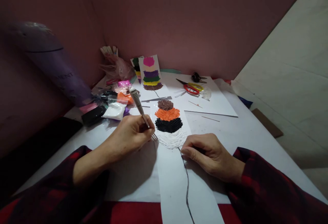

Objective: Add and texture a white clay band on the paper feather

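My left hand (133, 131) is closed around a fork (137, 103) with a patterned handle. Its tines point down at the left edge of a white textured clay band (172, 139). Above that band, on a long white paper strip (176, 179), lie black (169, 125), orange (167, 114) and brown (165, 105) clay bands. A dark line runs down the strip from the white band. My right hand (208, 154) rests at the band's right edge with fingers curled; whether anything is between its fingertips is hidden.
Bagged clay (114, 110) in several colours lies at the left, near a large purple cylinder (56, 60). A finished-looking striped card (151, 75) leans at the back. Red and yellow scissors (191, 89) lie on white board (217, 97), with thin sticks (210, 118) nearby.
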Motion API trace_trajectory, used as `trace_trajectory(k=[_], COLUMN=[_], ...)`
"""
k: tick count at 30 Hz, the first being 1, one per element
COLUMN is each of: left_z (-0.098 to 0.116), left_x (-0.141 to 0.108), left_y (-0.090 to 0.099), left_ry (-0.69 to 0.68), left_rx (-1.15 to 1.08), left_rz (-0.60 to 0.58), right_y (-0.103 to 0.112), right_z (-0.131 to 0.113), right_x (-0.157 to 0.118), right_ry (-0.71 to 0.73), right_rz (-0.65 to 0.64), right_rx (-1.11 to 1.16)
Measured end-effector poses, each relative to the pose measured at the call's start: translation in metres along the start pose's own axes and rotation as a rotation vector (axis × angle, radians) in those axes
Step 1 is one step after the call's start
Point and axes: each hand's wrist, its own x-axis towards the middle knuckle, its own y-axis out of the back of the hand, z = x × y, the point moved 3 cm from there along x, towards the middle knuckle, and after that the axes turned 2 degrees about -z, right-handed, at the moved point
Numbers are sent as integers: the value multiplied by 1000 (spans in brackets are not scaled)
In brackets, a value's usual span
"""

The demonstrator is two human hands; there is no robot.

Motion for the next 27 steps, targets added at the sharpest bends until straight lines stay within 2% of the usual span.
trace_trajectory(k=[6,11,27], left_z=[-3,-11,-15], left_x=[-1,0,2], left_y=[-1,-3,-5], left_ry=[-38,-31,-30], left_rx=[44,51,135], left_rz=[47,40,27], right_y=[-1,0,0], right_z=[0,1,-1], right_x=[-1,-1,0], right_ry=[0,2,-5], right_rz=[-5,2,-3], right_rx=[6,-4,-4])
